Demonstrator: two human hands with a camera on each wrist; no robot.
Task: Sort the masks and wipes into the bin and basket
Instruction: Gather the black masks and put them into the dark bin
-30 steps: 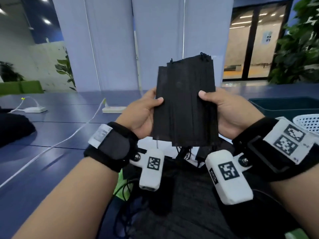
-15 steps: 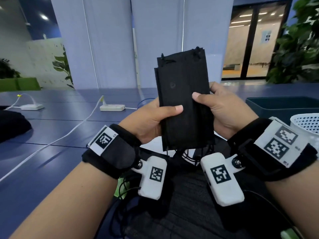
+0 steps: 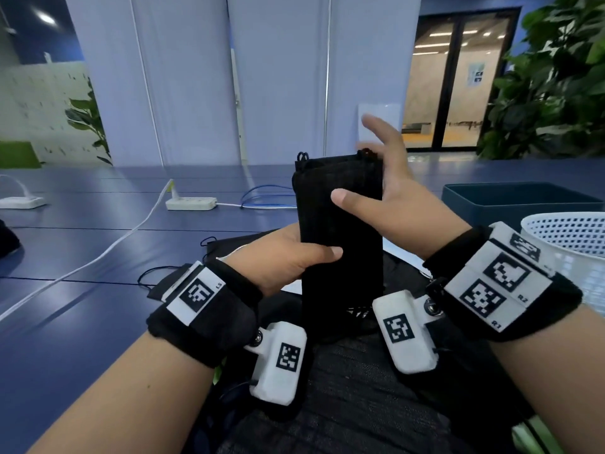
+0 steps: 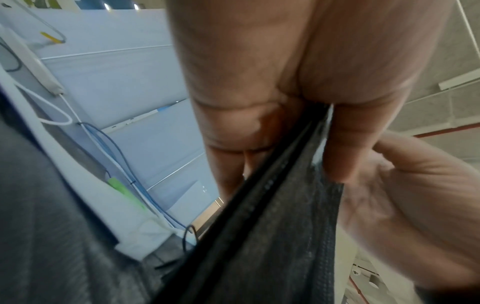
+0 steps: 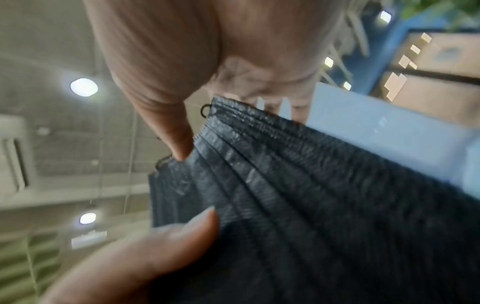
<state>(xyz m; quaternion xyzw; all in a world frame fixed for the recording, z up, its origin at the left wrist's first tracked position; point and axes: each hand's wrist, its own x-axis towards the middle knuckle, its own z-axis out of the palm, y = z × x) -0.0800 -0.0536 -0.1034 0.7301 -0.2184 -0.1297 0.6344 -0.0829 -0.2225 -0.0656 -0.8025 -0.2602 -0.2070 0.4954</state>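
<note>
Between the two hands, raised above the blue table, a stack of black masks stands on end, long axis upright. The left hand pinches its lower left edge, thumb across the front; the right hand rests open along the right edge, fingers spread. Dark bin and white basket sit at right, nearer the right hand. More dark masks lie near, below; glass doors and plants stand far beyond.
</note>
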